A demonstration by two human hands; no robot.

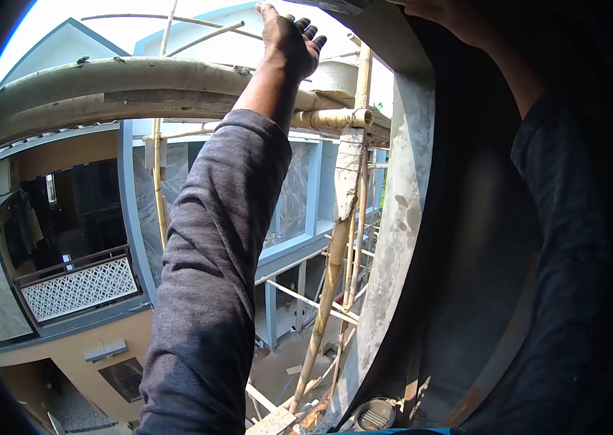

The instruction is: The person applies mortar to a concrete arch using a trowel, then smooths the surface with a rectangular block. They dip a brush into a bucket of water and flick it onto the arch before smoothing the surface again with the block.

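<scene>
My left hand (292, 40) is raised at the top centre, its fingers apart and nothing seen in them. Behind and below it run thick bamboo poles (176, 76) of a scaffold, with a pale bucket (335, 76) standing on them just to the right. High at the top right, my right hand (451, 18) reaches up in deep shade near the concrete edge overhead (379, 29). Its fingers are cut off by the frame's top edge and the dark, so what it touches is hidden.
A rough grey concrete wall edge (397, 210) stands right of the upright bamboo pole (328, 290). A round container (374, 415) sits at the bottom. Beyond the scaffold are a building with a white patterned railing (80, 288) and ground far below.
</scene>
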